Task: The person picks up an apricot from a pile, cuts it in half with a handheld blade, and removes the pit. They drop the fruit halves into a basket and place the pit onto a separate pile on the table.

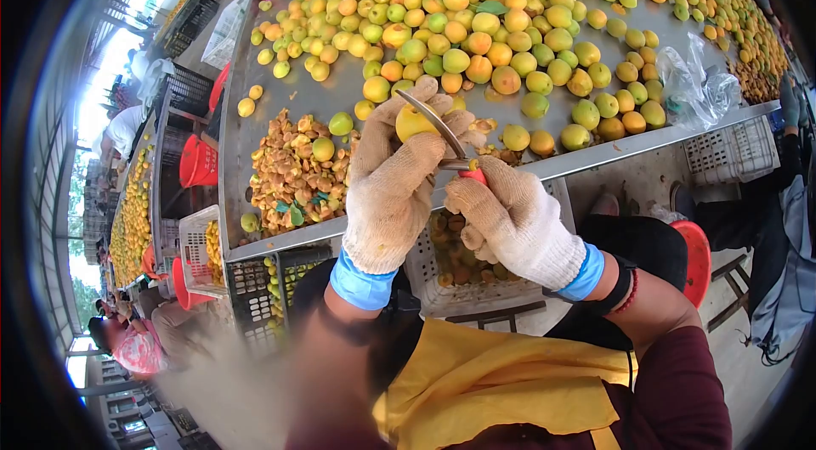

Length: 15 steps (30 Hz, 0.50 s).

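My left hand (387,182), in a knitted glove with blue at the wrist, is closed around a yellow apricot (411,122). My right hand (514,216), gloved the same way, grips the red handle of a curved metal tool (442,127). The tool's thin, bent blade crosses the front of the apricot, and a second metal part shows lower down near the handle. Both hands are close together above the table's near edge. Left of them lies a heap of split apricot pieces (293,165) with a few leaves.
Whole apricots (476,16) cover much of the metal table (242,127). A clear plastic bag (697,80) lies by its right edge. Below my hands stands a white crate (442,301) with fruit pieces. Red buckets (198,161) and other people are to the left; a person sits at right.
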### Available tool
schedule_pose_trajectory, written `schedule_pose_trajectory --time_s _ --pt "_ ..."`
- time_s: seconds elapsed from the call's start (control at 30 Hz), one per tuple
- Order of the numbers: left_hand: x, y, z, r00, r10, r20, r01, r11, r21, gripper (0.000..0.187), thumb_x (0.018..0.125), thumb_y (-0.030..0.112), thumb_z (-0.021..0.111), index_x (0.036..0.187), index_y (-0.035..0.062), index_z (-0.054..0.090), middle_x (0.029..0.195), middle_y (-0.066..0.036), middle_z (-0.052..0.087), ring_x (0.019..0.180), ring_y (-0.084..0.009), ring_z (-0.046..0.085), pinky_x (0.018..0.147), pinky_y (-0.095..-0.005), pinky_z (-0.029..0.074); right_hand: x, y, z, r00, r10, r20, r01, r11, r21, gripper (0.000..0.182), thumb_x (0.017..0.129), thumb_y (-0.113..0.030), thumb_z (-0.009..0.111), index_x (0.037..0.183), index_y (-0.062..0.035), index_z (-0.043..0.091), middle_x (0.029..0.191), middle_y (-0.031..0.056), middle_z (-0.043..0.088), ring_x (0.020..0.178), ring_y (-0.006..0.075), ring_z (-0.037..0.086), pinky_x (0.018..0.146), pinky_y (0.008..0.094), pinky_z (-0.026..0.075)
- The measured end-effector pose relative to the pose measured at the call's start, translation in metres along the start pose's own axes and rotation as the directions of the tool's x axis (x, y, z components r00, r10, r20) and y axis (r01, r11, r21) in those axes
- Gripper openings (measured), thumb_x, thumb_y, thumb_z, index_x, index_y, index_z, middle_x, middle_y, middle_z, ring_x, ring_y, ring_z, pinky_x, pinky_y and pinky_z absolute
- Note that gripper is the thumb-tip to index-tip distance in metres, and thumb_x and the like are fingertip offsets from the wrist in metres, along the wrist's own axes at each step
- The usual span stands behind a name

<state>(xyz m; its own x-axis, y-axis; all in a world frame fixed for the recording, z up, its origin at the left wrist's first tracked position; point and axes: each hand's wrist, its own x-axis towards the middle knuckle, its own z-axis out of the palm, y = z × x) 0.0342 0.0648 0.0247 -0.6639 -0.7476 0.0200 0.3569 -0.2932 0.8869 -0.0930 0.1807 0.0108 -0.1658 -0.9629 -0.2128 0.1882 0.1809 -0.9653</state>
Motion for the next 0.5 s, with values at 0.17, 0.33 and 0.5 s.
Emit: schedule_pose_trajectory --time_s 0.17,0.33,0.5 --pt "0.0001 -0.0032 0.0029 0.997 -0.037 0.067 0.044 0.992 -0.119 0.055 0.103 0.01 0.054 0.153 -0.0046 0.037 0.139 -0.018 0.057 0.128 -0.032 0.061 0.109 -0.0456 0.051 -0.0011 -0.0035 0.002 0.998 -0.053 -0.036 0.052 0.998 -0.044 0.034 0.106 -0.032 0.063 0.111 0.0008 0.065 0.07 0.0053 0.064 0.062 0.0096 0.064 0.057 0.0267 0.052" --pt "0.0005 -0.0072 0.0024 0.993 0.012 0.114 0.001 0.994 -0.113 0.059 0.106 0.019 0.055 0.157 -0.0037 0.034 0.141 -0.019 0.056 0.131 -0.033 0.059 0.114 -0.0469 0.047 0.0009 -0.0011 0.0031 0.991 -0.081 -0.104 0.085 0.996 0.04 0.035 0.106 -0.032 0.063 0.116 0.0014 0.066 0.07 0.0048 0.064 0.061 0.01 0.064 0.057 0.0271 0.053" --pt "-0.0016 -0.0081 0.0031 0.994 0.001 0.107 0.013 0.991 -0.131 0.059 0.107 0.018 0.054 0.158 -0.0024 0.033 0.141 -0.02 0.056 0.13 -0.0342 0.06 0.113 -0.0479 0.048 0.0 -0.0018 0.0013 0.999 -0.035 -0.03 0.036 0.999 0.032 0.034 0.106 -0.031 0.063 0.116 0.0011 0.066 0.071 0.0053 0.064 0.061 0.01 0.064 0.057 0.0266 0.053"
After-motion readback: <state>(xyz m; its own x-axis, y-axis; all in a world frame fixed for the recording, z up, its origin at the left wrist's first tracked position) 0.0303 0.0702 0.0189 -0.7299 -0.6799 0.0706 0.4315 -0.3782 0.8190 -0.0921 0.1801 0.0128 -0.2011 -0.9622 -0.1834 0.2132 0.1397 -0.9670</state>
